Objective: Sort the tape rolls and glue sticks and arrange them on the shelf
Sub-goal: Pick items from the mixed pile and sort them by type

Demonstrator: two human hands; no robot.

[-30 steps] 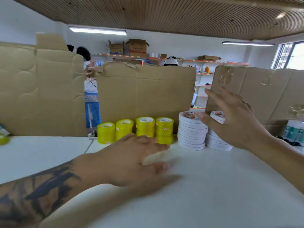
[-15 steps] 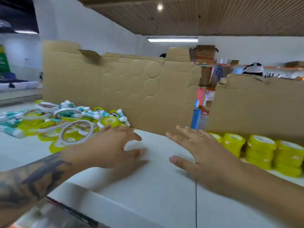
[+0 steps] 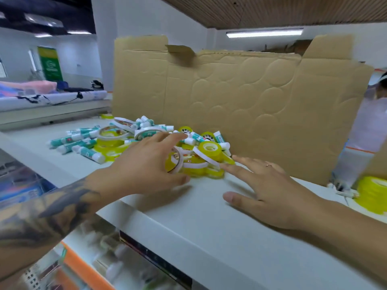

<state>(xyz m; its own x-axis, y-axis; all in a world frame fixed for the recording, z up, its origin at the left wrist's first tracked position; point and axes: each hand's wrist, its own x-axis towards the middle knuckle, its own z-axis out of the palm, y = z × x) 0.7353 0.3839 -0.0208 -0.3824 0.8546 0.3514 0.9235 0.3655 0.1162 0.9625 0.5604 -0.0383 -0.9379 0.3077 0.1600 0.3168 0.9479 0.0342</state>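
Pile (image 3: 146, 143) of tape rolls and glue sticks lay just beyond both hands; left hand (image 3: 146, 166) (fingers spread, grasping nothing) was nearer, right hand (image 3: 270, 191) flat, empty.

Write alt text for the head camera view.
Two open hands, left hand and right hand, reach across a white shelf toward a mixed pile of yellow tape rolls, white tape rolls and teal glue sticks. A cardboard sheet stands behind the pile.

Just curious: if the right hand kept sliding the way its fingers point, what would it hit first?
Probably the yellow tape rolls at the pile's near edge; the right hand almost touches them.
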